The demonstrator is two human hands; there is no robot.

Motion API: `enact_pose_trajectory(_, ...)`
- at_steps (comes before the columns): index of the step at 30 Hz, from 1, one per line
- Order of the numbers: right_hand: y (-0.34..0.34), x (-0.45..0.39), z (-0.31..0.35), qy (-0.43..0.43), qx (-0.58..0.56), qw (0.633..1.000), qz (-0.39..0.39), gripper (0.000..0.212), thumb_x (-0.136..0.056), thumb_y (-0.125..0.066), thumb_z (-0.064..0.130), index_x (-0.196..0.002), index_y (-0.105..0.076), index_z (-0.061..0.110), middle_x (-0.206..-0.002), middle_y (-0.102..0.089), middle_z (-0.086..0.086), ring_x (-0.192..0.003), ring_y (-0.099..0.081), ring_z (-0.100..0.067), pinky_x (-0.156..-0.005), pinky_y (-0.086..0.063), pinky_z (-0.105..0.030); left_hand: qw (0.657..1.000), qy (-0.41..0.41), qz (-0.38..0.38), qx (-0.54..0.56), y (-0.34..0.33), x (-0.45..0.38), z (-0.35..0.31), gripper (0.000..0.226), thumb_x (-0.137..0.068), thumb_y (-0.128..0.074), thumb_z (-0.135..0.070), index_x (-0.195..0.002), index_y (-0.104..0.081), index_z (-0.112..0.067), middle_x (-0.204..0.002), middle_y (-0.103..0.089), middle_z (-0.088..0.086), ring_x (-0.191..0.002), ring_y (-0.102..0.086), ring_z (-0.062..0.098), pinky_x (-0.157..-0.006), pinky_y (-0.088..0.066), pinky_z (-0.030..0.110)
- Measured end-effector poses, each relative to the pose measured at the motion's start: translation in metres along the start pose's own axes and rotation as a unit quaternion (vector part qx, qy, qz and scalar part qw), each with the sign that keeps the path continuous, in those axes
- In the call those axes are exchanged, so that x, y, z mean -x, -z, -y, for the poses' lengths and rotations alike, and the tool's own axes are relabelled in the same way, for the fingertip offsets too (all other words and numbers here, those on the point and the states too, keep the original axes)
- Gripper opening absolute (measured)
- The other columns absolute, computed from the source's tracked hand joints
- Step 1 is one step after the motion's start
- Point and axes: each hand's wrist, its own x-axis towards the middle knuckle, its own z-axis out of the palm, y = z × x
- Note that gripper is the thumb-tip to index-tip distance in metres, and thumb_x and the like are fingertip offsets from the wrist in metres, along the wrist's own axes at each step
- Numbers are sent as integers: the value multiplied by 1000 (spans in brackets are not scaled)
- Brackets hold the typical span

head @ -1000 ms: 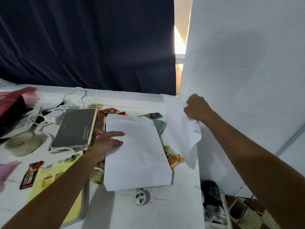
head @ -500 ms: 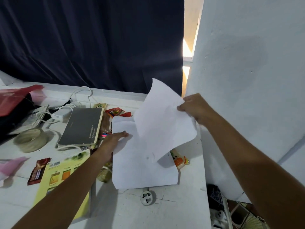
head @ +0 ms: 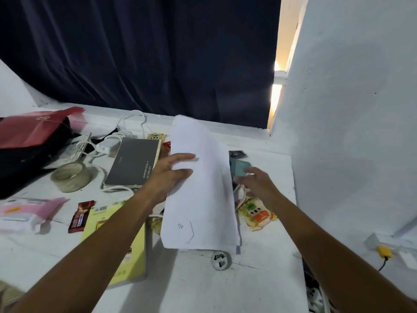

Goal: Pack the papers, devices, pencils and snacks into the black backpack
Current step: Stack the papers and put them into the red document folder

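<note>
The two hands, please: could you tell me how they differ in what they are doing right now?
The left hand holds the white papers by their left edge, fingers laid on top; the right hand holds nothing. The left hand lies over the papers, while the right hand reaches beside them toward the teal device. Both hands are over the white table.

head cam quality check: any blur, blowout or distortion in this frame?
Head view: the papers are softened by motion blur, as are the right hand and the teal device under it; the window gap is blown out beside the dark curtain; wide-angle bowing curves the table edges; soft arm shadows fall on the table; text on the grey device is unreadable.
</note>
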Motion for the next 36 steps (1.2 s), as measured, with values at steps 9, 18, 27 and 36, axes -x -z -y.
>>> enact_pose_trajectory(9,-19,32,41,11,-260,948,185,82,-60,-87,33,-131,-53,10,-125,-63,-11,-113,-62,-31,-86,-54,-44,991,-108,68,31,16,31,-59,45,-79,-61,18,-82,-80,-23,-91,-77,-2,-89,-69,8,-82,-53,19)
enact_pose_trajectory(18,-48,131,66,198,-160,965,-57,30,-74,-75,12,-102,-69,5,-101,-73,-11,-94,-70,-29,-76,-58,-37,975,-185,59,-106,60,64,-59,103,-83,-71,4,-154,-4,-28,-123,-54,-27,-109,-59,-7,-90,-50,18)
enact_pose_trajectory(27,-69,230,40,229,-99,946,-209,24,-78,-76,14,-99,-70,3,-94,-74,-6,-83,-72,-19,-70,-58,-29,984,-147,92,-31,46,113,-46,35,-82,-65,12,-97,-63,-20,-86,-72,-18,-74,-67,-5,-66,-51,13)
enact_pose_trajectory(36,-68,258,-3,201,-113,962,-147,20,-80,-73,13,-98,-71,5,-92,-75,-8,-86,-72,-26,-78,-59,-38,996,-66,53,-2,35,156,-5,26,-64,-78,-12,-86,-76,-24,-94,-76,-4,-88,-71,14,-81,-54,30)
